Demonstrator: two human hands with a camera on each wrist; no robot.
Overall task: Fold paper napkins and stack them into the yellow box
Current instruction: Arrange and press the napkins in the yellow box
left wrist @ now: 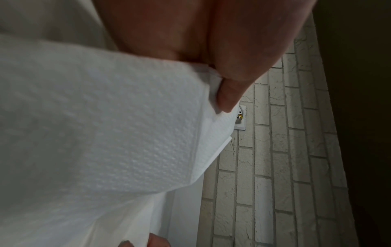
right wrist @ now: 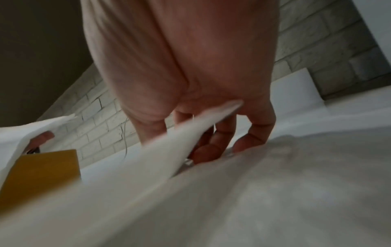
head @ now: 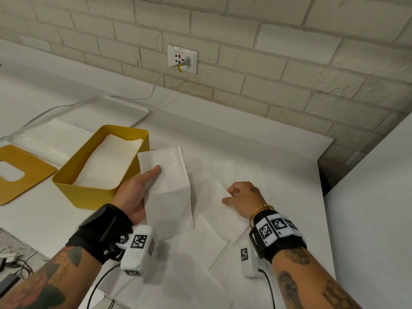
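Left hand (head: 136,192) grasping a folded napkin (head: 169,190), thumb on top, fingers underneath, lifted off the bench (head: 245,139) just right of the yellow box (head: 84,195). Box open, standing on the bench at left, a stack of folded napkins (head: 111,159) lying inside. Yellow lid (head: 24,172) with a cut-out flat on the bench to the left of the box. Right hand (head: 243,197) resting curled on a flat napkin (head: 240,172), fingertips touching the sheet; pinching it or not, cannot tell. More loose napkins (head: 200,253) spread on the bench nearer the person. White tray (head: 124,108) behind the box, near the brick wall (head: 289,63) with its socket (head: 182,59).
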